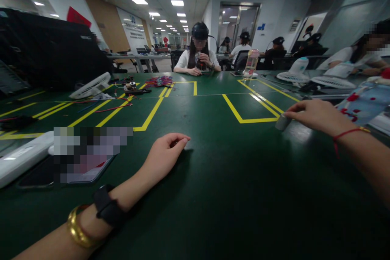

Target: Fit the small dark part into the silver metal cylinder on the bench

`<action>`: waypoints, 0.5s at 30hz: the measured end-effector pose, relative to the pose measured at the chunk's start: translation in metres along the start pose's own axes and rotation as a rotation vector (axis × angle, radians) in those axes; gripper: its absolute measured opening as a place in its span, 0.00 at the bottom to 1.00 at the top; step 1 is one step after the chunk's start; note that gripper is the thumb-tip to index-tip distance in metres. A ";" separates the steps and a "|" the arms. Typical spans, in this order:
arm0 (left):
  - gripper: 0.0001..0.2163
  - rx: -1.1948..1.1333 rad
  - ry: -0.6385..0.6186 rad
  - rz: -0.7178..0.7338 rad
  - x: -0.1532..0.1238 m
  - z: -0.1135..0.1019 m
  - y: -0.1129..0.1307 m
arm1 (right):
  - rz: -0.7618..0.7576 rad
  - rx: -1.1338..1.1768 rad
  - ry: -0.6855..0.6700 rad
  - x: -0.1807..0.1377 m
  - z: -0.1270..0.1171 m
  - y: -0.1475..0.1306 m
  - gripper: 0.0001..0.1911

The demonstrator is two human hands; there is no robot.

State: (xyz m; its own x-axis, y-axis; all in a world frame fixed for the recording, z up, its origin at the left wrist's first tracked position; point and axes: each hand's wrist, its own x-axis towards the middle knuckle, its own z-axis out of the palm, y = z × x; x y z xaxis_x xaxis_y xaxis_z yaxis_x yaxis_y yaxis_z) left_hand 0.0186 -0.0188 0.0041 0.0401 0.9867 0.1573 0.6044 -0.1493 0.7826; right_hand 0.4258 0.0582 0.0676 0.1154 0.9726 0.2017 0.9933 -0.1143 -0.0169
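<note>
The right hand (pixel 315 115) pinches a grey cylinder (pixel 282 123) while the left hand (pixel 166 151), empty, curls thumb to fingertips

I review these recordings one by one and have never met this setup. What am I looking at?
There is no machine here: one person works with two bare hands, seen from a camera worn on their head, looking forward and down. The left hand is loosely curled, with nothing visible in it. The right hand pinches a small grey cylinder. The green table bears yellow tape, bundled wires and a bottle. Another person sits opposite.
</note>
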 end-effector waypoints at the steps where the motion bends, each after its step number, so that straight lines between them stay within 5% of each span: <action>1: 0.14 0.005 -0.003 -0.001 0.000 0.000 0.000 | -0.006 0.016 -0.004 0.000 0.000 0.000 0.22; 8: 0.14 0.014 0.001 -0.004 0.001 0.001 -0.001 | -0.107 0.137 0.179 -0.013 0.005 -0.016 0.22; 11: 0.13 0.021 -0.001 -0.005 0.001 0.001 -0.001 | -0.223 0.371 0.323 -0.032 0.006 -0.047 0.19; 15: 0.13 0.033 -0.007 -0.012 0.001 0.001 0.000 | -0.509 0.735 0.250 -0.076 0.009 -0.107 0.17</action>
State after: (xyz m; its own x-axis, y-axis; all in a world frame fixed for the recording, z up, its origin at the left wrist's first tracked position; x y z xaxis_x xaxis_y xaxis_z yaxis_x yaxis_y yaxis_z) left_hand 0.0195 -0.0181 0.0032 0.0382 0.9888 0.1441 0.6304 -0.1357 0.7643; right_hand 0.3104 -0.0011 0.0450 -0.2559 0.7884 0.5594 0.6883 0.5549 -0.4672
